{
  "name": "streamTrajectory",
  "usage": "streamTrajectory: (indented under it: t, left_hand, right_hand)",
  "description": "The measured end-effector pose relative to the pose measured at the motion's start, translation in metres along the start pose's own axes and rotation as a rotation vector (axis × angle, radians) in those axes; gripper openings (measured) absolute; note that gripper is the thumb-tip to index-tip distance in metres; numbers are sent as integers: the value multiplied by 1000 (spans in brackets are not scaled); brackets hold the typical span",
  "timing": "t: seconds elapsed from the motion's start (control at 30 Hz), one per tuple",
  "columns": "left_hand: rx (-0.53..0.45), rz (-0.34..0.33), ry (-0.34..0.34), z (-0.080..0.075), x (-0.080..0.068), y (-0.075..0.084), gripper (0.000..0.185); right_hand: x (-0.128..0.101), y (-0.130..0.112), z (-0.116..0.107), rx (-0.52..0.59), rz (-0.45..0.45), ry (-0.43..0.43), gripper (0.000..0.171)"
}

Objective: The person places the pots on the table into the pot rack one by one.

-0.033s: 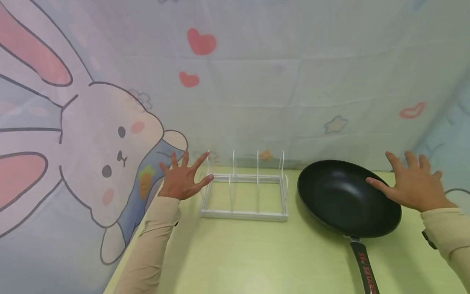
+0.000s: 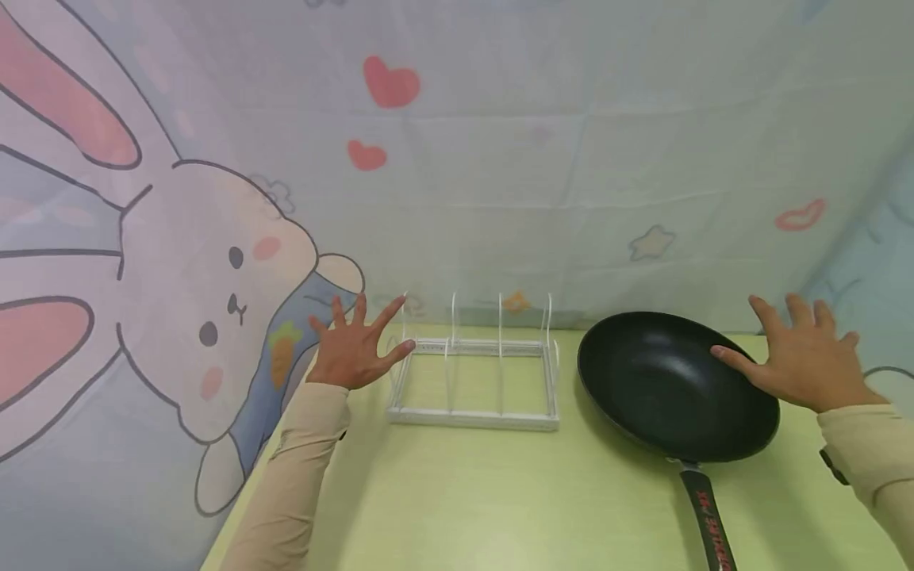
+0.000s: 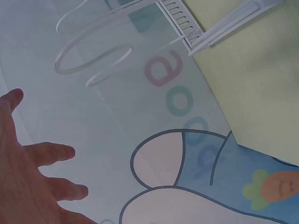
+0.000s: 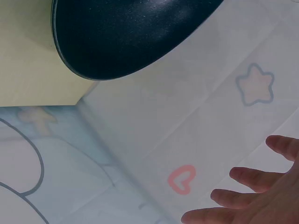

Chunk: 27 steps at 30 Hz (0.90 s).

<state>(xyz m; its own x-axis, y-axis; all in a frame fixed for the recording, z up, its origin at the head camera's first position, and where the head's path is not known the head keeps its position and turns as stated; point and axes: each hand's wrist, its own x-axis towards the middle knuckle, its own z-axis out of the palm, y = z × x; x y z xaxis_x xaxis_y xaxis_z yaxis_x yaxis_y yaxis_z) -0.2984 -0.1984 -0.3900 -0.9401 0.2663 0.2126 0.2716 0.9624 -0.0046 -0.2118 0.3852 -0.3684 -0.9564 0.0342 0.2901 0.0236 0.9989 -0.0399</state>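
My left hand [image 2: 353, 349] is raised at the left end of a white wire rack [image 2: 474, 423], fingers spread and holding nothing. Its thumb and index finger overlap the rack's left side in the head view. On the right, a black frying pan [image 2: 664, 388] lies on the table with its dark handle [image 2: 708, 515] toward me. Over the pan's right rim hangs my right hand [image 2: 810, 357], fingers spread wide, also holding nothing. In the right wrist view those fingers [image 4: 247, 179] are well apart from the pan [image 4: 126, 37].
The pale yellow-green table [image 2: 514, 492] carries the rack and pan side by side, a narrow gap between them. A cloth backdrop [image 2: 500, 159] with a printed rabbit and hearts rises right behind the table's far edge and along its left side.
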Motion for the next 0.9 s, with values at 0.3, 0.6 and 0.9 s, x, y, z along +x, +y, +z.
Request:
streamTrajectory:
  t: [0.3, 0.6, 0.9]
  left_hand:
    - [-79, -17, 347, 16, -36, 31, 66]
    - [-414, 75, 241, 68, -99, 136, 58]
    - [-457, 84, 288, 78, -100, 156, 59]
  right_hand:
    - [-21, 1, 8, 108, -42, -76, 86]
    - [-78, -8, 45, 297, -20, -227, 73]
    - [-101, -16, 56, 315, 27, -258, 74]
